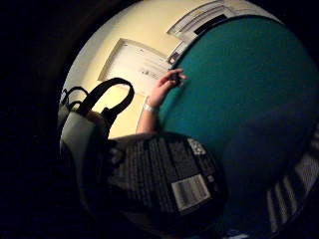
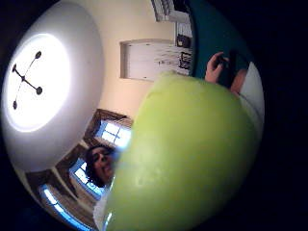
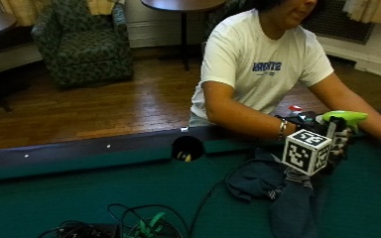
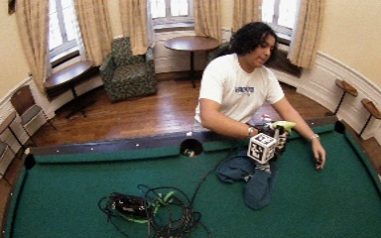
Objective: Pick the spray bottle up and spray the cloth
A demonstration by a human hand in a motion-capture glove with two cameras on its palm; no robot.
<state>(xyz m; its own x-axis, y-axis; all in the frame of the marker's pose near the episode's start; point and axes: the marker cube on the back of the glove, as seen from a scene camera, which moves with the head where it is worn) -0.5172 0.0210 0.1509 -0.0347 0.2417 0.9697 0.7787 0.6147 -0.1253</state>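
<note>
Tangled cables [image 3: 131, 225] lie nearest the outside camera on the green bench [image 3: 58, 198], well apart from the grip. Beyond them a person at the bench rail holds the spray bottle [image 3: 341, 118] up off the bench in the gloved right hand [image 3: 332, 141]; the bottle's lime-green head shows above the grip and its dark labelled body [image 1: 164, 184] fills much of the little-finger-side palm view. A dark blue cloth [image 3: 276, 191] lies crumpled on the bench just below and slightly in front of the grip, not touching the bottle. The bare hand [image 4: 318, 159] rests on the bench to the far side of the grip, well apart from the cloth.

Risk, as a judgement: which way the nozzle points relative to the cloth cannot be read from these views, so a squeeze now could send mist past the cloth onto the felt or toward the cables. With the bottle held high, a shift of fingers to reach the trigger could also let it tip or slip.

Grip state: fingers curled round the bottle's neck and body, closed on it and touching nothing else; the trigger finger's position is hidden.
</note>
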